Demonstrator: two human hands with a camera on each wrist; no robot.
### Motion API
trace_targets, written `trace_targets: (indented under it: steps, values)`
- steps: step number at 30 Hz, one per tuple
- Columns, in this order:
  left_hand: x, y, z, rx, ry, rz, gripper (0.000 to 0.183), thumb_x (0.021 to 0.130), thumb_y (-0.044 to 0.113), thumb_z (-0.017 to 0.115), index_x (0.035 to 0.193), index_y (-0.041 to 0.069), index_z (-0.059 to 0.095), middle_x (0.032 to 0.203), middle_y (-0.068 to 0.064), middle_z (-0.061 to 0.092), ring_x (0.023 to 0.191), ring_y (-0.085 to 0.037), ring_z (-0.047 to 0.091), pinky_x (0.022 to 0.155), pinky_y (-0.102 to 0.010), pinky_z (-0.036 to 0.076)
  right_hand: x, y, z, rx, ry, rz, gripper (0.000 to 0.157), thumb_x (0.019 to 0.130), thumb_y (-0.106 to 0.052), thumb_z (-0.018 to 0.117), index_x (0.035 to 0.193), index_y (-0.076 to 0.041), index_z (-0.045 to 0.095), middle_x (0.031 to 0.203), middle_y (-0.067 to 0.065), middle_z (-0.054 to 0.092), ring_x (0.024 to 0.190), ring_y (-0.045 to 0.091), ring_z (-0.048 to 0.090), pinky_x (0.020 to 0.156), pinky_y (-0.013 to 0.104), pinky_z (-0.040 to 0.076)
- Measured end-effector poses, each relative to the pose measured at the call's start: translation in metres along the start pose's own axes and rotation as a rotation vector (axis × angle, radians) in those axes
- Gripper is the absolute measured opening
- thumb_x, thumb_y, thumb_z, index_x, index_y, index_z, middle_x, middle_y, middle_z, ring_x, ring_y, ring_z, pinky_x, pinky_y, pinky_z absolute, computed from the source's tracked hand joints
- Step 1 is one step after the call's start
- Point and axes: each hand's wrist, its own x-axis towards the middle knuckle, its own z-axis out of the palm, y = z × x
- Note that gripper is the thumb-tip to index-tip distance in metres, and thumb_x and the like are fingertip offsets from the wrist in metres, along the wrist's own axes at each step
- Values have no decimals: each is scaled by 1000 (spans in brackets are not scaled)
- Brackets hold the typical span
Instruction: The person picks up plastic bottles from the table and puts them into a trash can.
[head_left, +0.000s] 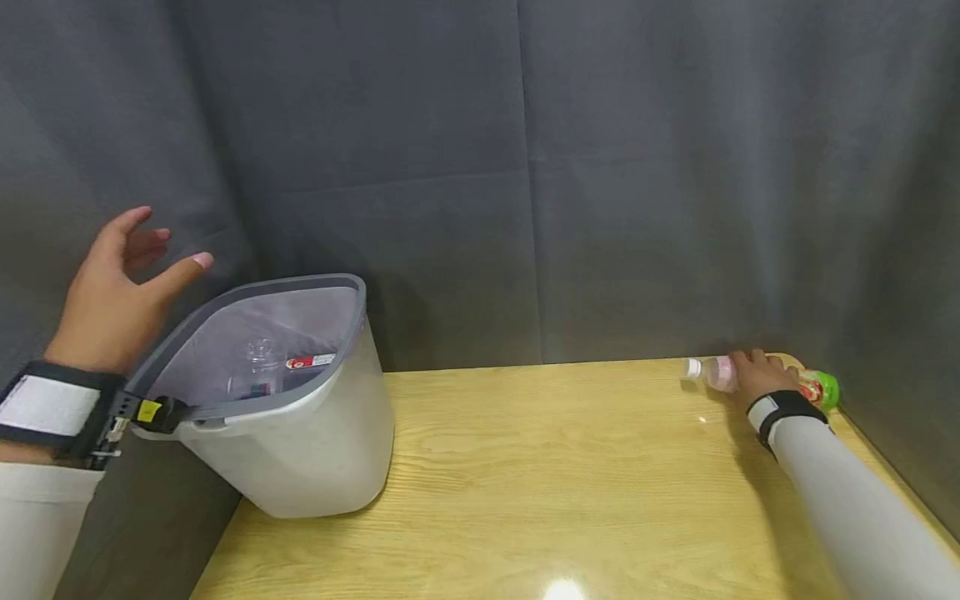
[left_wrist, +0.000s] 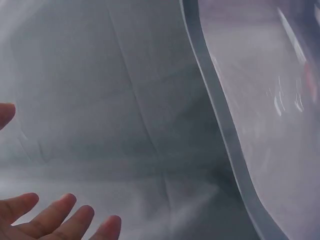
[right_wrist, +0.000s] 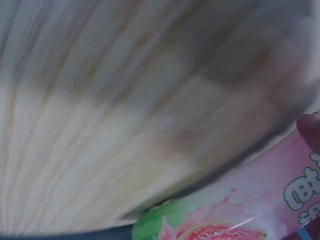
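Note:
My right hand (head_left: pixel 761 379) grips the middle of a drink bottle (head_left: pixel 722 373) at the far right of the wooden table. The bottle lies on its side or nearly so, white cap to the left and green end to the right. In the right wrist view, its pink label (right_wrist: pixel 250 200) carries a watermelon picture and green lettering; one fingertip (right_wrist: pixel 310 131) shows on it. Whether it touches the table I cannot tell. My left hand (head_left: pixel 120 292) holds nothing, fingers (left_wrist: pixel 50 222) spread, above the left side of a bin (head_left: pixel 330 454).
The light grey bin has a dark grey rim (head_left: pixel 356 292) and stands at the table's left. Inside lie a clear plastic bottle (head_left: pixel 261 358) and a red-and-white labelled item (head_left: pixel 309 361). A grey curtain (head_left: pixel 465 208) hangs behind the wooden table (head_left: pixel 525 467).

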Motion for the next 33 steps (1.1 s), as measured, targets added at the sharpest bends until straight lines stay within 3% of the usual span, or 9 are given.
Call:
trace_targets:
  steps: [3,6,10,14,17,21,25,29,33]
  values:
    - [-18,9,4,-16,17,83,82,99,46,60,163,31,12,166,-14,28,153,-39,28,116,-68,29,7,-24,-18,118,37,-7,53,85,-4,72,132,4,48,124,39,51,112,63,48,88,76,39]
    - [-42,25,12,-82,11,210,76,97,32,67,160,34,24,160,-11,40,148,-22,39,120,-36,38,5,-60,-44,299,72,-38,66,81,-10,80,137,5,47,125,38,51,114,59,49,92,74,40]
    - [-79,48,36,-215,-50,396,75,91,9,74,154,30,39,149,-7,52,134,0,48,101,-5,41,-19,-114,-79,513,91,-120,72,82,-12,83,141,4,46,126,32,53,113,49,53,93,69,45]
    - [-114,56,73,-282,-126,529,78,85,-1,77,152,25,44,142,-3,58,128,-2,54,100,-9,45,-56,-164,-106,655,89,-192,74,85,-15,82,146,-1,43,135,25,53,124,43,53,100,66,46]
    - [-135,51,107,-282,-168,576,78,84,2,79,151,24,45,139,0,61,124,-10,58,98,-14,49,-85,-197,-118,797,54,-218,72,88,-18,80,148,-8,43,139,16,56,130,36,54,106,60,47]
    - [-160,37,157,-312,-259,564,77,85,13,81,151,26,43,134,5,63,121,-15,61,94,-26,55,-122,-233,-122,1027,-34,-267,63,92,-14,75,146,-16,44,136,5,60,127,15,59,105,37,51]
    - [-189,30,202,-396,-445,455,77,87,31,81,152,33,39,138,8,59,127,-15,59,97,-34,56,-154,-263,-114,1207,-150,-319,58,93,-8,72,144,-18,46,136,7,60,124,8,59,101,26,50]
    - [-209,28,232,-456,-594,361,74,89,41,77,152,35,38,142,7,57,129,-17,57,100,-35,54,-174,-284,-105,1306,-268,-333,57,94,-7,69,145,-19,44,140,12,56,128,10,57,102,25,48]
    - [-222,27,250,-487,-671,328,70,91,43,74,152,30,41,139,6,58,122,-13,59,100,-34,54,-185,-294,-99,1387,-323,-319,58,96,-5,66,147,-13,41,143,16,54,129,10,57,103,24,48]
